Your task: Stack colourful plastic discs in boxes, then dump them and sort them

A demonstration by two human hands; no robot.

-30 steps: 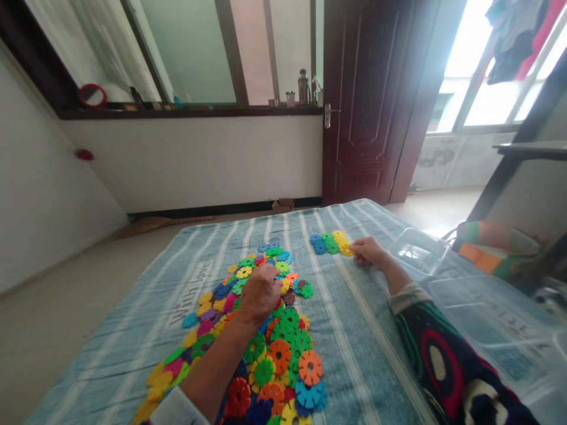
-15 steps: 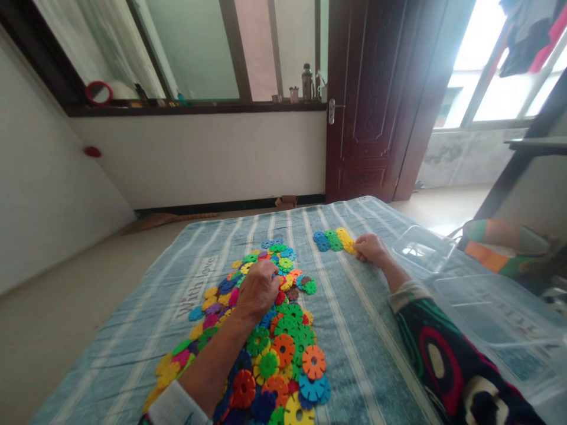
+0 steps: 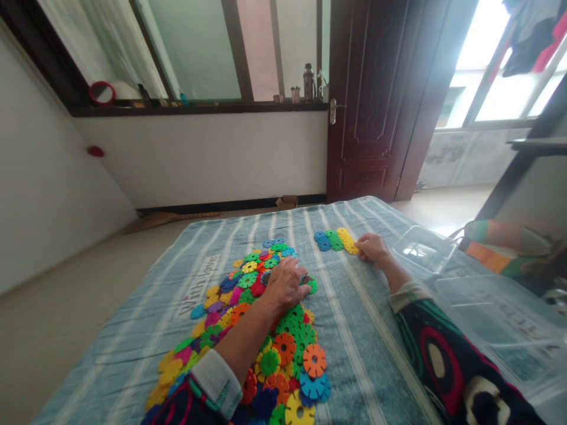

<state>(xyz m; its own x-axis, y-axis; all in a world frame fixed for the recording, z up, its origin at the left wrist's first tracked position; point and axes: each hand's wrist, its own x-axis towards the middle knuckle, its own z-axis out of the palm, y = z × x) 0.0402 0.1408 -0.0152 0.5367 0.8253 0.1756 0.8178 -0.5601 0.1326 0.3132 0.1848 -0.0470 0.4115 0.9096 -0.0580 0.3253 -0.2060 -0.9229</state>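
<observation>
A heap of notched plastic discs [image 3: 283, 348] in many colours spreads over the striped cloth. My left hand [image 3: 286, 282] lies over the heap's right side, fingers apart, touching discs near a green one [image 3: 312, 284]. Part of the heap is hidden under this hand and forearm. Beyond the heap sits a short row of overlapping blue discs [image 3: 322, 241], green discs [image 3: 334, 239] and yellow discs [image 3: 346, 239]. At the row's right end my right hand [image 3: 372, 248] has its fingers closed on the edge of the nearest yellow disc.
A clear plastic box [image 3: 424, 251] stands right of my right hand, with a larger clear container [image 3: 496, 307] nearer me. The cloth [image 3: 354, 330] covers the bed-like surface, whose far edge faces a wall and a brown door [image 3: 372, 88].
My left hand has shifted right across the heap and its fingers have spread. My right hand stays at the yellow discs.
</observation>
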